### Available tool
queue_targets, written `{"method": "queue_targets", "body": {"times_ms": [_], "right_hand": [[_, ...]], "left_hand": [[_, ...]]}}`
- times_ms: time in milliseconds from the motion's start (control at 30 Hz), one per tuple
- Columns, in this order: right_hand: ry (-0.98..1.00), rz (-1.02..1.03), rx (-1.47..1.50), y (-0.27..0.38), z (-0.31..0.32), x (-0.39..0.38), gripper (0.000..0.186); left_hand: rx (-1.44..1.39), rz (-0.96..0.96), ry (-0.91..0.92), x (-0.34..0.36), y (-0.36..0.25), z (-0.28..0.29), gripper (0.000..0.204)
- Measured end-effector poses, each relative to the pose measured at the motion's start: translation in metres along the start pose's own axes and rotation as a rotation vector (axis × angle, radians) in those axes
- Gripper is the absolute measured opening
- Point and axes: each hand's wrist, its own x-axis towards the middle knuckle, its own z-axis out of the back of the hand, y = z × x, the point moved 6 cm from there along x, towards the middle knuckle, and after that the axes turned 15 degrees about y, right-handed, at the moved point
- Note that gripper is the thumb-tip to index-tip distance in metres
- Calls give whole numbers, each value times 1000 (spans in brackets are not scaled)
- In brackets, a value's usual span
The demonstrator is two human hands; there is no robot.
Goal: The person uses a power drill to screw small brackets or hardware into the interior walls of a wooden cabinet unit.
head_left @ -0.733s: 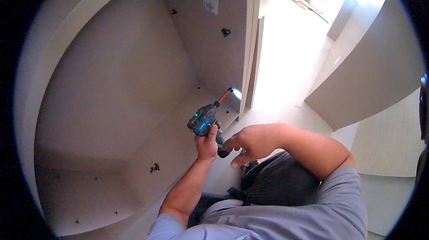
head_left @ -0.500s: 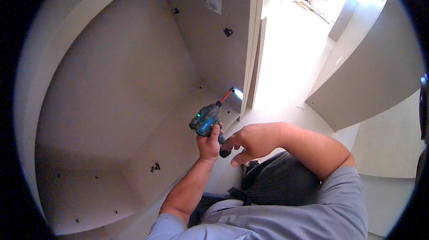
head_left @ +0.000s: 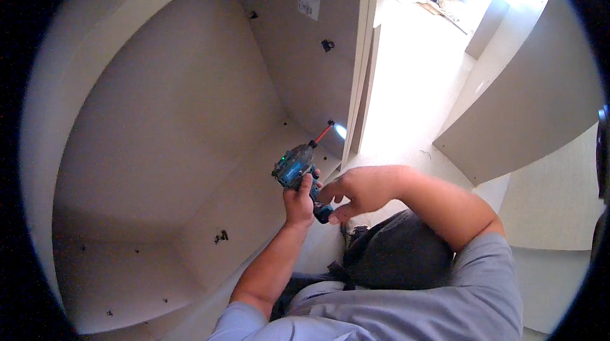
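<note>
Driver [head_left: 293, 165], blue and black, is in the left hand [head_left: 300, 200], at the side panel [head_left: 298, 64] of a cabinet [head_left: 159, 112]. Left grip is closed around the driver's handle, thumb up along the near side, forearm rising from the lower edge. Right hand [head_left: 363, 191] is at the handle's lower end, fingers bent, thumb by the dark base [head_left: 323, 212]; cannot tell whether this grip clasps it or only rests there. Red bit [head_left: 323, 135] points up and right from the nose, its end at a small black fitting [head_left: 331, 123] near the side panel's front edge; exact contact too small to tell. Bright light spot [head_left: 341, 131] just right of that end. Green light [head_left: 283, 159] on the driver's rear. Higher on the same panel: black bracket [head_left: 327, 45] and white label [head_left: 309, 0]. Black hardware [head_left: 220, 237] on the cabinet's lower panel. Loose board [head_left: 530, 90] on the right, pale floor [head_left: 413, 80] between it and the cabinet.
</note>
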Motion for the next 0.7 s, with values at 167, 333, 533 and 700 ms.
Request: {"method": "queue_targets", "body": {"times_ms": [167,333,533,700], "right_hand": [[-76,-69,-15,-26,7,22,62],[119,-143,-181,-53,-14,89,69],[518,-189,-552,-7,-46,216,58],[100,-64,-464,-28,-57,378,41]], "left_hand": [[105,53,-87,-51,-17,57,31],[302,16,-284,-168,-64,151,32],[352,7,-709,-398,-123,228,25],[385,-34,-918,-536,-143,215,26]]}}
